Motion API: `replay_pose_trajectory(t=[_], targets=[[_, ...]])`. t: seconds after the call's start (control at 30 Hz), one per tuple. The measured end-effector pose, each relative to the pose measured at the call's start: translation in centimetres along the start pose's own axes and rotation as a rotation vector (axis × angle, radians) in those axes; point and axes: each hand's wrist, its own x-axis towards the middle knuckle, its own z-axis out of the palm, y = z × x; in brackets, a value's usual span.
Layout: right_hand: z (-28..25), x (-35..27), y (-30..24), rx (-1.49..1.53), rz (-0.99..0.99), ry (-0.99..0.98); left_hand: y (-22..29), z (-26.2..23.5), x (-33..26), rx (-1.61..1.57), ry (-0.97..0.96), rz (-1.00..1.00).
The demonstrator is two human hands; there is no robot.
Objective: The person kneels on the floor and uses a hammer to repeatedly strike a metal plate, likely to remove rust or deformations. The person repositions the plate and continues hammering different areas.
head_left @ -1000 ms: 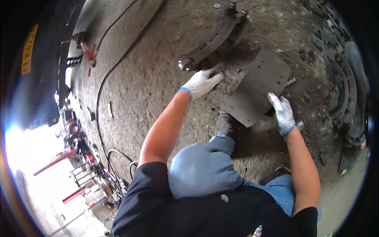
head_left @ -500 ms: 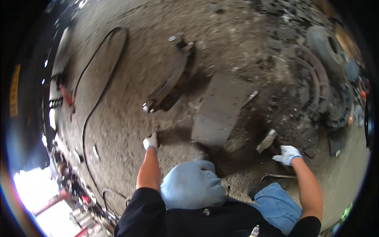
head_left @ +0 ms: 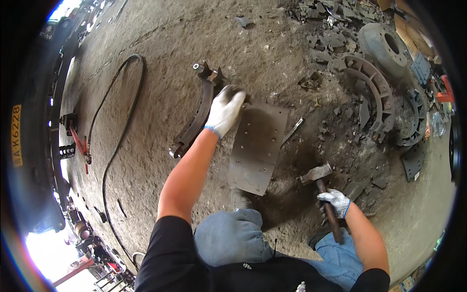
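Note:
My left hand (head_left: 225, 111), in a white glove with dark-stained fingers, reaches between a curved metal brake shoe (head_left: 200, 114) and a flat, dark plate with rivet holes, like a brake lining (head_left: 254, 155). Its fingers look curled near the shoe's upper end and the lining's far left corner; their tips are hidden. The lining lies on the ground in front of my knees. On the right, my gloved right hand (head_left: 333, 200) is closed around the handle of a hammer (head_left: 316, 173). The steel head points away from me, over the dirty ground.
A thin metal strip (head_left: 293, 131) lies right of the lining. At right are more brake shoes (head_left: 377, 92), a brake drum (head_left: 384, 48) and broken lining pieces (head_left: 335, 39). A black hose (head_left: 121, 131) loops across the left floor, beside a vehicle with a yellow plate (head_left: 17, 135).
My left hand has moved forward and right, to the gap between the brake shoe and the lining. My right hand, open beside the hammer before, has closed on its handle. The view has shifted.

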Motion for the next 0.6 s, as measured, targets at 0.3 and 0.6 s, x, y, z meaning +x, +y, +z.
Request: replay_pose_trajectory(t=[0.3,0.6], targets=[[0.5,3.6,1.5,0.476,-0.106,-0.010,-4.6,3.2,3.4,0.153,-0.022,0.040],[6.8,-5.1,-12.7,-0.036,-0.419,0.139,-4.0,2.8,3.1,0.245,-0.068,0.125]])
